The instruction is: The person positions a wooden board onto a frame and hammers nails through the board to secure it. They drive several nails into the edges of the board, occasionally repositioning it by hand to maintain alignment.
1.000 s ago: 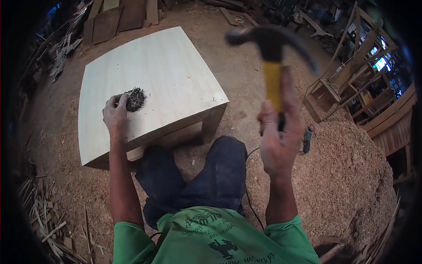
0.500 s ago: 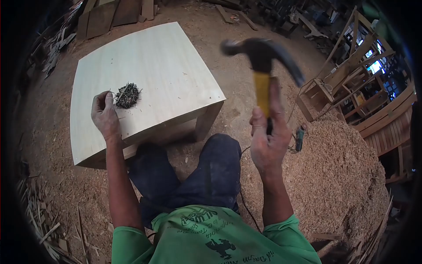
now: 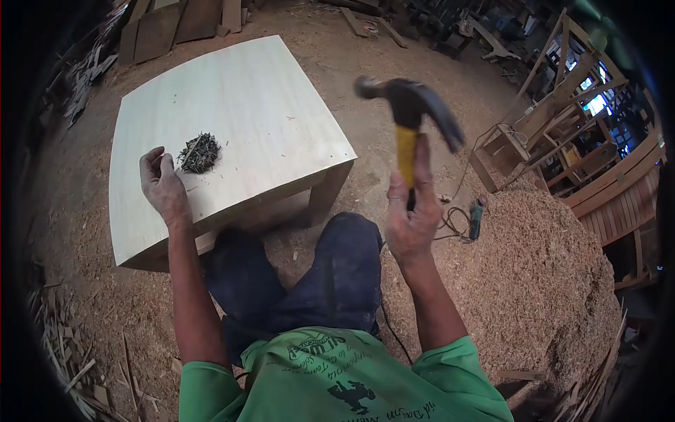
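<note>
My right hand (image 3: 413, 218) is wrapped around the yellow and black handle of a claw hammer (image 3: 406, 141), raised to the right of a pale wooden panel (image 3: 246, 91) with its dark head uppermost. My left hand (image 3: 165, 186) hovers at or rests on the panel's left part, thumb and fingers pinched together; whatever is between the fingertips is too small to make out. Right beside those fingers lies a heap of small dark, thin pieces that look like nails (image 3: 200, 152). The panel forms the top of a low wooden piece with legs, close in front of my knees.
A green power tool (image 3: 477, 219) with a cord lies by a large mound of wood shavings (image 3: 541, 274) on the right. Wooden frames (image 3: 503, 151) stand at the far right. Boards (image 3: 158, 32) lean at the back left, and scrap strips (image 3: 67, 352) lie at the lower left.
My right hand and the hammer have shifted slightly left and down, still raised. My left hand stays beside the heap, its fingers a little more curled.
</note>
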`<state>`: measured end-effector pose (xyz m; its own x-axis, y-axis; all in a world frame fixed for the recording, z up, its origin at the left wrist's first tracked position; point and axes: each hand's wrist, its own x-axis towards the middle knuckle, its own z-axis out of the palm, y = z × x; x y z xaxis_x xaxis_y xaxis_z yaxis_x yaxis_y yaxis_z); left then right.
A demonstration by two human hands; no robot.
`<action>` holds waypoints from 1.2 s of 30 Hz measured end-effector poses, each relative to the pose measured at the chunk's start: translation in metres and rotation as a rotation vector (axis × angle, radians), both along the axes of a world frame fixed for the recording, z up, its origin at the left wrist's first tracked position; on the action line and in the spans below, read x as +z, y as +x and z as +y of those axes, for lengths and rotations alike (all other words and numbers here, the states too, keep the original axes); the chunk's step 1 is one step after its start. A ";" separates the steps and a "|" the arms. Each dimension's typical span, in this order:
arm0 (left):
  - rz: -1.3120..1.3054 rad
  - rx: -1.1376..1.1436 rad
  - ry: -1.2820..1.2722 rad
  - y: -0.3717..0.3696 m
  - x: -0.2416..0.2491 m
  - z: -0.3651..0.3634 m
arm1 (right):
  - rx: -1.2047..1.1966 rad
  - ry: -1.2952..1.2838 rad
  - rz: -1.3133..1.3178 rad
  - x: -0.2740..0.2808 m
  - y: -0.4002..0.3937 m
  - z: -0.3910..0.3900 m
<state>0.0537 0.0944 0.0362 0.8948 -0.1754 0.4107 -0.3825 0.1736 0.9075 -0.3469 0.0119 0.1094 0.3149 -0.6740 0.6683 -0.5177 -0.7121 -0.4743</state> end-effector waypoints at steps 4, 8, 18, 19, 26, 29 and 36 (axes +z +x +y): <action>0.087 -0.093 0.049 0.007 -0.006 0.007 | -0.042 0.182 0.471 -0.012 -0.011 -0.007; 0.097 -0.049 0.018 0.002 -0.004 0.014 | -0.054 0.202 0.131 -0.015 -0.011 -0.005; -0.219 -0.239 0.207 -0.124 0.012 0.007 | -0.130 0.279 0.457 -0.019 -0.015 -0.013; -0.197 -0.301 0.194 -0.142 0.014 0.001 | -0.104 0.260 0.443 -0.015 -0.014 -0.011; -0.310 -0.185 0.460 -0.206 0.000 -0.044 | -0.111 0.204 0.480 -0.025 0.000 0.000; -0.436 -0.161 0.508 -0.207 -0.003 -0.053 | -0.068 0.213 0.376 -0.031 0.001 -0.002; -0.434 -0.190 0.555 -0.205 -0.007 -0.055 | 0.118 0.199 0.136 -0.008 0.000 0.016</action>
